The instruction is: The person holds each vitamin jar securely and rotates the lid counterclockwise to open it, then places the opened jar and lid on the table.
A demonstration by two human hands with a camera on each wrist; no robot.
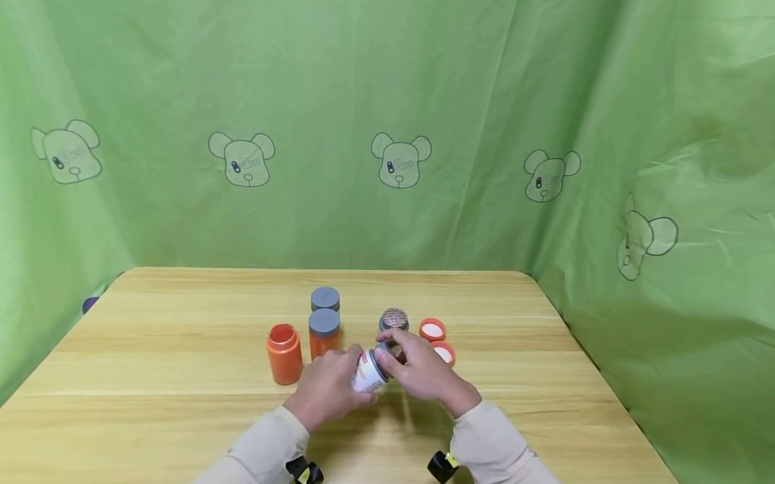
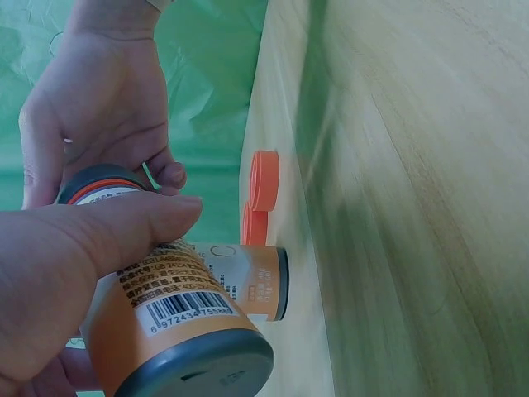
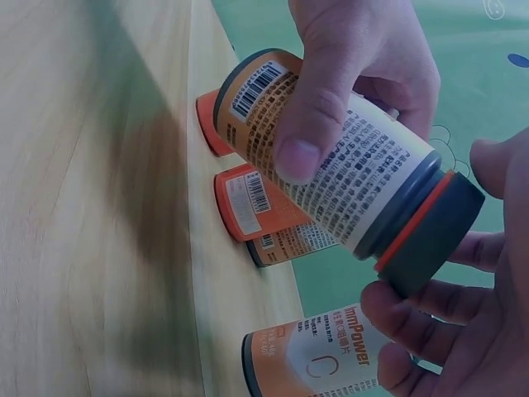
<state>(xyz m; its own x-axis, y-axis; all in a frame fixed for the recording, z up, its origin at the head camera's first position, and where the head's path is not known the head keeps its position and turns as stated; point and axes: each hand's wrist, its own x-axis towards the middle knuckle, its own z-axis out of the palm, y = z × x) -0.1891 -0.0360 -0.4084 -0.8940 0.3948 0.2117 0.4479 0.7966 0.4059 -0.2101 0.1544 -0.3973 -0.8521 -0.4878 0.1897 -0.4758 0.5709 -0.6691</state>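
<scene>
A white-and-orange labelled bottle (image 1: 369, 373) is held tilted above the table, just in front of the standing bottles. My left hand (image 1: 344, 371) grips its body, thumb (image 2: 124, 227) across the label (image 2: 165, 306). My right hand (image 1: 400, 352) has its fingers curled round the bottle's dark grey cap (image 3: 430, 231), which sits on the neck above an orange ring. In the right wrist view the left hand (image 3: 331, 91) wraps the bottle (image 3: 347, 174) from above, and the right fingers (image 3: 413, 322) touch the cap from below.
On the wooden table (image 1: 157, 376) stand an uncapped orange bottle (image 1: 284, 353), two grey-capped bottles (image 1: 323, 331) (image 1: 325, 299) and a bottle with a foil-sealed mouth (image 1: 393, 320). Two orange lids (image 1: 432, 329) (image 1: 444, 353) lie to the right. Green cloth surrounds the table.
</scene>
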